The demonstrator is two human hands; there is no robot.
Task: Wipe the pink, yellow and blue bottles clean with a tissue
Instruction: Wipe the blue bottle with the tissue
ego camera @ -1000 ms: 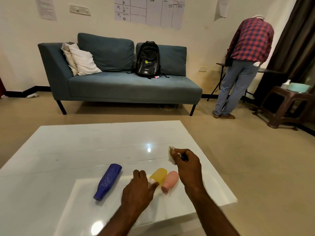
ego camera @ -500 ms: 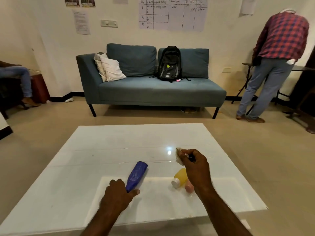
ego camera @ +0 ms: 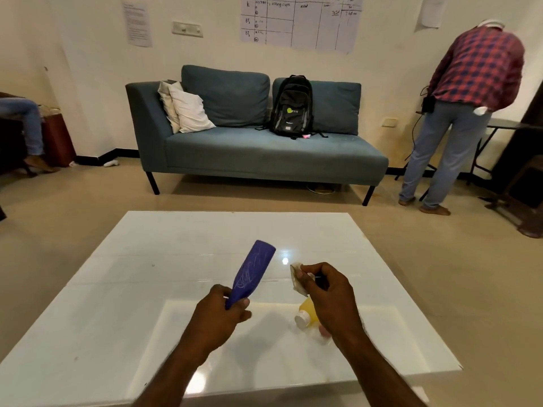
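Fingers (ego camera: 242, 304) of the left hand (ego camera: 219, 317) are curled round the narrow end of the blue bottle (ego camera: 254, 271). They hold it clear of the white counter (ego camera: 147, 289) with its broad end tilted up and away. Gripping so low looks deliberate, since it leaves nearly the whole body bare. Pale scribbled marks show along the face turned toward the camera.

The right hand (ego camera: 330, 298) hangs just beside the bottle without touching it. Its thumb and forefinger pinch a crumpled tissue (ego camera: 296, 279) so that a wad sticks out on the bottle's side, ready to rub.

The yellow bottle (ego camera: 307, 311) lies on its side on the counter below the right hand, with its white cap toward the near edge. Only a sliver of the pink bottle (ego camera: 324, 332) shows just beside it, and the wrist hides the rest. Both lie close by, probably so that each can be taken up in turn. Whether either is already clean cannot be told.

I judge the step in hand to be the wipe of the blue bottle, not yet begun. The next move calls for pressing the tissue onto the marked face and stroking along it while the left hand braces and turns the bottle. A hard press far from that low grip could swing the bottle aside.
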